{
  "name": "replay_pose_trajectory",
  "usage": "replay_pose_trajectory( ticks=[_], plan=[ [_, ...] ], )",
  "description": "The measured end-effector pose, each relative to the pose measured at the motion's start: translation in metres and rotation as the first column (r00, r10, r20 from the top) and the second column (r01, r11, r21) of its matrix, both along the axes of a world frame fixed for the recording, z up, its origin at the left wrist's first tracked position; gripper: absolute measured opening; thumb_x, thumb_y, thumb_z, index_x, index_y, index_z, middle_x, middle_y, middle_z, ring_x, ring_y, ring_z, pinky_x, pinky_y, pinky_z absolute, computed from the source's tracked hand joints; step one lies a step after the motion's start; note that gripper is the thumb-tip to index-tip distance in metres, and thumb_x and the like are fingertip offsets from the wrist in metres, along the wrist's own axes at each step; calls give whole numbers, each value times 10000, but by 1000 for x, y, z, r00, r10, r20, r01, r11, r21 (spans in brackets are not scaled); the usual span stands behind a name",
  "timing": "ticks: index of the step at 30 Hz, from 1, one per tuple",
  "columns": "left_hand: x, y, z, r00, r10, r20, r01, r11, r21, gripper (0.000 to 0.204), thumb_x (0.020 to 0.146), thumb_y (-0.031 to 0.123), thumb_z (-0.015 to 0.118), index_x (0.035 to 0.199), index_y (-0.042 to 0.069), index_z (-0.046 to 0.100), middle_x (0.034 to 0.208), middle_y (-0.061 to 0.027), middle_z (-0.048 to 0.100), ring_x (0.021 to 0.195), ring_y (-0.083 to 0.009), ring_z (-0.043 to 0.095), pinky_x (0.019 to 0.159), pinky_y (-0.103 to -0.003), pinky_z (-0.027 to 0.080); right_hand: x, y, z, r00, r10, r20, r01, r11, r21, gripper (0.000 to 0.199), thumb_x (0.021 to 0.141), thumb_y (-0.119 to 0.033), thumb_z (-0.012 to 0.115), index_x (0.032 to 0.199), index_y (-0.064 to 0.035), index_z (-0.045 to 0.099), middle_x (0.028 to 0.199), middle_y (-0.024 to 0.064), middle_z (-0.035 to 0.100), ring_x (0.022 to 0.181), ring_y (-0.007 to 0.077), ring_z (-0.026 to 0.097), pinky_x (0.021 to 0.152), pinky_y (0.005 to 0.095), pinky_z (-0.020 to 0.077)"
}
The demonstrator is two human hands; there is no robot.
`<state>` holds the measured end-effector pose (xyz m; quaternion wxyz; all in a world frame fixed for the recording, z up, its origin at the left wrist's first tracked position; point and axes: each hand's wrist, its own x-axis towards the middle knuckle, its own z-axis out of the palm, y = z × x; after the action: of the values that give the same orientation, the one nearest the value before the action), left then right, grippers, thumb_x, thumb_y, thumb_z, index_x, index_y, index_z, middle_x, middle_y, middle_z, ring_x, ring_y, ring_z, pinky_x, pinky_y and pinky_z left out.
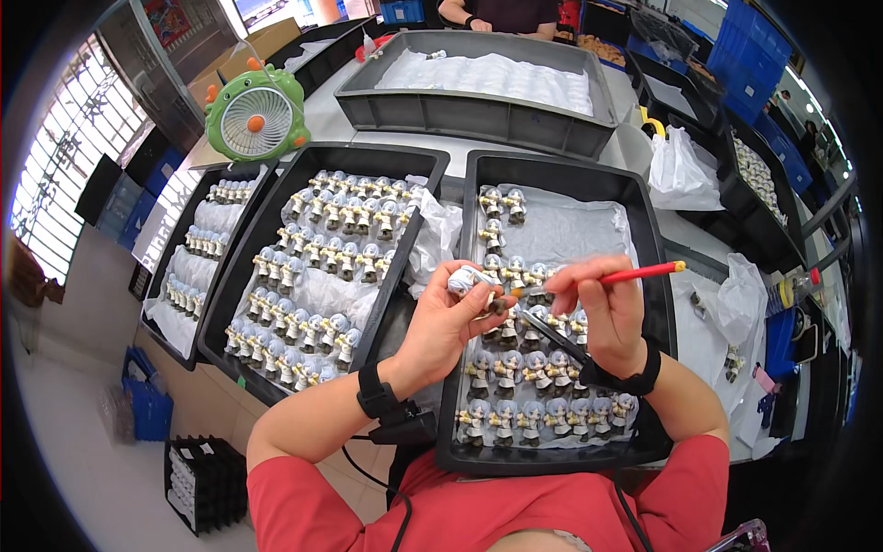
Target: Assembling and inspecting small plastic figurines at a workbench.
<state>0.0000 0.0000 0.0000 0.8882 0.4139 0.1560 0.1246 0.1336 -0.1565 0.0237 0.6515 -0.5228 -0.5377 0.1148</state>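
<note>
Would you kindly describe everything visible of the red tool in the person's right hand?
The red tool is a slim, pencil-like stick with a yellowish end pointing right. The right hand holds it nearly level, its working end aimed left at the small figurine in the left hand, above the black tray.

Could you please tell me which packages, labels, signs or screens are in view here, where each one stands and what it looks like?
Poster: on the wall, far upper left; rectangular, red and blue.
Cardboard box: behind the green desk fan; brown, rectangular.
White plastic bag: right of the grey tray; crumpled.
Second white plastic bag: right of the black tray; crumpled.
Screens: none clearly seen.
</note>
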Motion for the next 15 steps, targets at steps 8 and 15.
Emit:
replay_pose_trajectory(
  ticks=[8,15],
  plan=[
    [2,0,7,1000,10,-15,-10,1000,2,371,912,164,535,1199,94,309,1033,-91,542,966,-229,593,802,-334,510,17,6,11,897,-329,295,414,860,-299,114,894,-61,507,994,-11,482,665,81,593,610,166,597,561,285,457],
    [-18,27,59,999,-54,0,54,981,188,357,878,182,596,1167,104,402,927,-40,564,875,-186,627,679,-277,530,42,-13,-7,791,125,599,374,675,-636,101,754,-43,596,839,2,565,661,189,594,679,359,591,606,433,435]
  ],
)
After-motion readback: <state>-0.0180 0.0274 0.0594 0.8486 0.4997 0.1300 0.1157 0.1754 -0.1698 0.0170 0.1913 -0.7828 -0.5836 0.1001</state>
